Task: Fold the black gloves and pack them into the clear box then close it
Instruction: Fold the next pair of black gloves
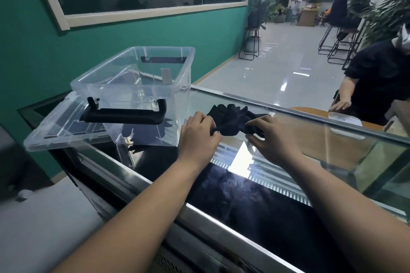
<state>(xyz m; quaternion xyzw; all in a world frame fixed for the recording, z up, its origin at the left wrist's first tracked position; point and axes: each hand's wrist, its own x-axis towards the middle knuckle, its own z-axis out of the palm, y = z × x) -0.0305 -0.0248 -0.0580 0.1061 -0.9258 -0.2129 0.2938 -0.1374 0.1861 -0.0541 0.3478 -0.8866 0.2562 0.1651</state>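
- The gloves [233, 121] are a crumpled black bundle, so you cannot tell how many lie there or which way any finger points; their near edge is covered by your own fingers
- Your left hand [198, 132] pinches the bundle's left end, fingers curled closed on the fabric
- Your right hand [271, 134] grips the right end, thumb and fingers bent over the cloth; how much fabric it has is hidden under the palm
- The gloves rest on the glass tabletop [310, 139], just right of the box [135, 86] and apart from it
- The box is clear and stands open at the tabletop's left end; nothing shows inside it, though reflections and the see-through walls make its floor hard to read
- A black handle [126, 114] hangs on the box's near wall, and a second black one [163, 60] shows through at the far wall
- The lid [60, 131] lies flat beside the box on the left, partly under its corner, overhanging the tabletop's edge
- Under the glass the tabletop is dark and glare-streaked; what it holds cannot be made out
- At the right edge a person in black [377, 82] is cut off by the frame, one hand on a wooden surface [310, 112] beyond the glass
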